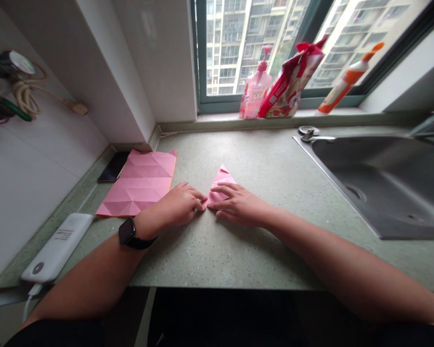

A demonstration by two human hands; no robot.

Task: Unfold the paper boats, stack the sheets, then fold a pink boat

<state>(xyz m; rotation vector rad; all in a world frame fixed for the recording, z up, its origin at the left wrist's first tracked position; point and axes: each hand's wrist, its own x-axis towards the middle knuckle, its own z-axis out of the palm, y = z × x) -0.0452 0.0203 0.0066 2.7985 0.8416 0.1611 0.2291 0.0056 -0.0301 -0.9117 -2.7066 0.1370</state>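
A small pink paper, folded to a triangular point, lies on the countertop with its tip facing the window. My left hand, with a black watch on the wrist, is closed at the paper's lower left corner, pinching it between thumb and fingertips. From the other side, my right hand rests on the paper with its fingers spread, pressing its lower part. The fingertips of both hands nearly meet at the lower left corner. Part of the folded paper is hidden under the right fingers.
Creased pink sheets with an orange edge lie left, partly over a dark phone. A white power bank with a cable is nearer. A steel sink is on the right. A pump bottle, red bag and orange bottle line the sill.
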